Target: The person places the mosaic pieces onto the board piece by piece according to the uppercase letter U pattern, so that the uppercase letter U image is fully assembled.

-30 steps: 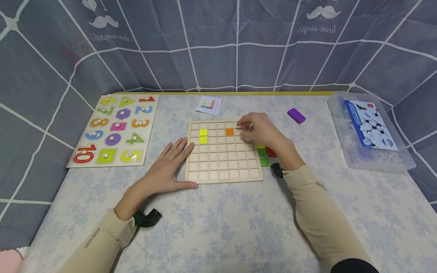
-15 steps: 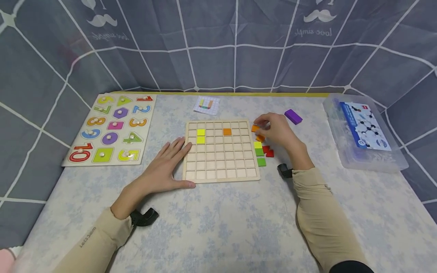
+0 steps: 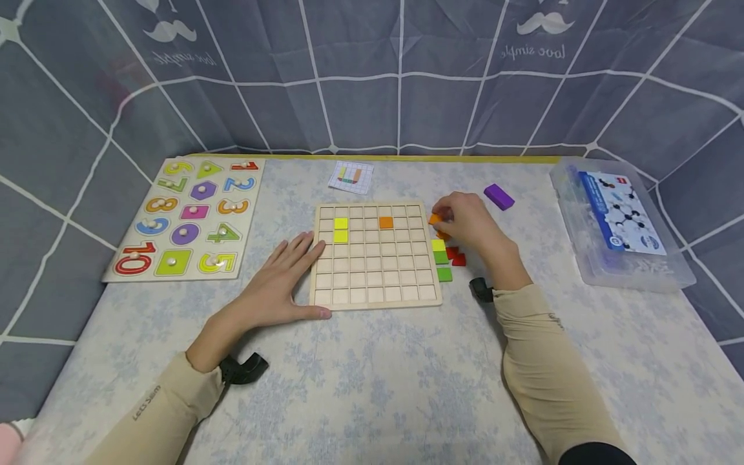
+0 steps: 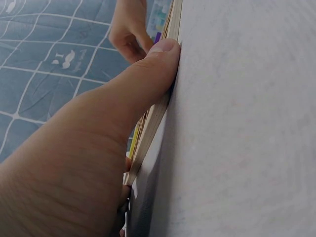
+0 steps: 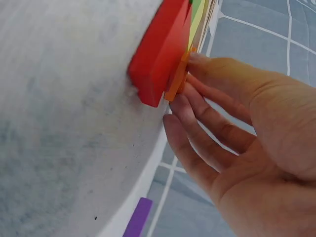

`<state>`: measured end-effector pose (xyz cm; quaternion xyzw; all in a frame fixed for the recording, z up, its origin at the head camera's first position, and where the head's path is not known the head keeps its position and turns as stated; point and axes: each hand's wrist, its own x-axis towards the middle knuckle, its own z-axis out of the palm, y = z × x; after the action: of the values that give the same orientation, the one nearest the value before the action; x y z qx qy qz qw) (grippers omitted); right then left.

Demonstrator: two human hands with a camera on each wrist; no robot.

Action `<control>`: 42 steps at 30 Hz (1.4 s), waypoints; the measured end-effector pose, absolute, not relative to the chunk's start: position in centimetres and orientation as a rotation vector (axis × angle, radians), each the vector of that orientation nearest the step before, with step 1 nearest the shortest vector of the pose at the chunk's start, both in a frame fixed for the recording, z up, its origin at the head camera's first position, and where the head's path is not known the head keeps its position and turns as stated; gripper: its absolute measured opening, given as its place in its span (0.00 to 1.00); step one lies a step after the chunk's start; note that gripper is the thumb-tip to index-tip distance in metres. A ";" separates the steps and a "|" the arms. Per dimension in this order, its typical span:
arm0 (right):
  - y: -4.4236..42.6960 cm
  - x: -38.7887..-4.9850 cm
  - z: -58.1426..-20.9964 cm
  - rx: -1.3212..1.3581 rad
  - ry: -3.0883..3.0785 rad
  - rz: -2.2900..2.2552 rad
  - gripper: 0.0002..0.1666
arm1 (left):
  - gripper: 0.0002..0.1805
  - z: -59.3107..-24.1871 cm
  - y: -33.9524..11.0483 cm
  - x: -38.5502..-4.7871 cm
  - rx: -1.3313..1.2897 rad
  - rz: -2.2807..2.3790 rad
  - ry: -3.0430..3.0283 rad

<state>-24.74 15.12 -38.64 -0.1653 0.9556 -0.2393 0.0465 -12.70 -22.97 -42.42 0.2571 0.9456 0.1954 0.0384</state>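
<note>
A wooden grid board (image 3: 374, 271) lies on the table, bearing two yellow tiles (image 3: 340, 230) and one orange tile (image 3: 386, 223). My left hand (image 3: 273, 290) rests spread along its left side; in the left wrist view the thumb (image 4: 153, 64) touches the front edge. Right of the board, my right hand (image 3: 471, 223) pinches a loose orange tile (image 3: 434, 219) between thumb and fingers. Another orange tile (image 3: 443, 236) lies just below, partly hidden by the fingers. In the right wrist view, a red tile (image 5: 160, 54) sits close to the orange one (image 5: 178, 74).
Yellow (image 3: 438, 245), green (image 3: 444, 274) and red tiles (image 3: 459, 259) lie beside the board's right edge. A pattern card (image 3: 351, 178) lies behind it, a purple block (image 3: 499, 197) further right. A number puzzle (image 3: 180, 219) stands left, a clear plastic box (image 3: 616, 226) right.
My right hand has moved right, off the board's upper right part, to the loose orange tiles beside it. The left hand stays at the board's left side.
</note>
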 end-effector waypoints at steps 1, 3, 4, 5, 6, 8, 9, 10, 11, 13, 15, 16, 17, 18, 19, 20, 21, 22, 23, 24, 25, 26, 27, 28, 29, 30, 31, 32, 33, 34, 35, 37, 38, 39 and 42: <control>15.2 -24.7 -38.6 -0.509 2.922 -0.727 0.15 | 0.69 -42.4 -23.0 -12.7 0.789 0.601 2.900; 15.2 -24.7 -38.4 -0.510 2.923 -0.734 0.16 | 0.69 -42.4 -23.0 -12.7 0.790 0.603 2.900; 15.2 -24.8 -38.4 -0.515 2.923 -0.743 0.17 | 0.69 -42.4 -23.0 -12.7 0.792 0.603 2.900; 15.2 -24.8 -38.3 -0.522 2.923 -0.755 0.17 | 0.69 -42.4 -23.0 -12.7 0.794 0.603 2.901; 15.1 -24.8 -38.2 -0.533 2.924 -0.769 0.18 | 0.69 -42.4 -23.0 -12.7 0.796 0.605 2.901; 14.8 -24.8 -38.1 -0.554 2.919 -0.798 0.18 | 0.69 -42.4 -23.0 -12.7 0.799 0.606 2.902; 14.6 -24.7 -38.0 -0.574 2.917 -0.811 0.17 | 0.69 -42.4 -23.0 -12.7 0.799 0.608 2.902; 14.4 -24.6 -37.9 -0.597 2.911 -0.827 0.17 | 0.69 -42.3 -23.0 -12.7 0.799 0.609 2.901; 14.1 -24.5 -37.9 -0.618 2.903 -0.837 0.16 | 0.69 -42.3 -23.0 -12.7 0.799 0.608 2.901; 13.7 -24.2 -37.7 -0.653 2.880 -0.851 0.15 | 0.69 -42.4 -23.0 -12.7 0.797 0.605 2.900; 13.1 -23.9 -37.4 -0.679 2.861 -0.854 0.15 | 0.69 -42.4 -23.0 -12.7 0.797 0.599 2.901; 12.8 -23.7 -37.3 -0.688 2.851 -0.854 0.15 | 0.69 -42.4 -22.9 -12.7 0.799 0.596 2.902; 12.5 -23.6 -37.2 -0.700 2.847 -0.845 0.15 | 0.69 -42.4 -22.9 -12.7 0.798 0.594 2.902; 12.2 -23.5 -37.1 -0.709 2.841 -0.837 0.15 | 0.69 -42.3 -22.9 -12.8 0.797 0.594 2.902; 11.9 -23.3 -37.1 -0.722 2.839 -0.825 0.15 | 0.69 -42.3 -22.9 -12.8 0.797 0.596 2.902; 11.6 -23.2 -37.1 -0.735 2.836 -0.814 0.15 | 0.69 -42.3 -22.9 -12.8 0.797 0.595 2.902; 11.4 -23.1 -37.1 -0.751 2.831 -0.804 0.15 | 0.69 -42.3 -22.9 -12.8 0.794 0.597 2.901; 11.1 -22.9 -37.1 -0.767 2.824 -0.795 0.15 | 0.69 -42.3 -22.9 -12.8 0.793 0.597 2.901; 10.8 -22.8 -37.2 -0.786 2.818 -0.784 0.15 | 0.69 -42.3 -22.9 -12.8 0.791 0.599 2.899; 10.6 -22.7 -37.3 -0.803 2.808 -0.778 0.15 | 0.69 -42.3 -22.9 -12.8 0.791 0.599 2.899; 10.4 -22.5 -37.4 -0.822 2.798 -0.773 0.15 | 0.69 -42.3 -22.9 -12.7 0.790 0.600 2.899; 10.2 -22.4 -37.5 -0.837 2.789 -0.770 0.15 | 0.69 -42.3 -22.8 -12.7 0.790 0.599 2.899; 10.0 -22.3 -37.6 -0.851 2.782 -0.766 0.14 | 0.69 -42.3 -22.8 -12.7 0.790 0.600 2.899; 9.9 -22.3 -37.7 -0.862 2.779 -0.763 0.14 | 0.69 -42.3 -22.8 -12.7 0.792 0.602 2.900; 9.8 -22.2 -37.8 -0.872 2.780 -0.761 0.14 | 0.69 -42.3 -22.8 -12.7 0.794 0.604 2.900; 9.7 -22.2 -37.9 -0.876 2.782 -0.761 0.13 | 0.69 -42.3 -22.8 -12.7 0.795 0.606 2.900; 9.6 -22.2 -37.9 -0.878 2.783 -0.764 0.13 | 0.69 -42.3 -22.8 -12.7 0.796 0.606 2.900; 9.6 -22.1 -38.0 -0.879 2.786 -0.769 0.13 | 0.69 -42.3 -22.8 -12.7 0.797 0.607 2.901; 9.5 -22.1 -38.0 -0.880 2.788 -0.777 0.13 | 0.69 -42.3 -22.8 -12.7 0.797 0.605 2.901; 9.4 -22.1 -38.1 -0.879 2.788 -0.785 0.13 | 0.69 -42.3 -22.8 -12.7 0.798 0.604 2.901; 9.4 -22.1 -38.1 -0.880 2.787 -0.793 0.13 | 0.69 -42.3 -22.8 -12.7 0.797 0.601 2.901; 9.3 -22.1 -38.2 -0.882 2.782 -0.812 0.13 | 0.69 -42.3 -22.8 -12.7 0.796 0.594 2.901; 9.2 -22.0 -38.3 -0.884 2.779 -0.822 0.13 | 0.69 -42.3 -22.8 -12.6 0.795 0.593 2.901; 9.1 -22.0 -38.3 -0.887 2.777 -0.832 0.13 | 0.69 -42.3 -22.8 -12.6 0.794 0.593 2.901; 9.0 -22.0 -38.4 -0.892 2.773 -0.854 0.13 | 0.69 -42.3 -22.8 -12.6 0.790 0.596 2.899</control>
<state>-21.98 9.00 -38.38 -0.2935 0.9122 -0.2810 0.0531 -12.60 -22.82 -42.26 0.2575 0.9457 0.1944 0.0390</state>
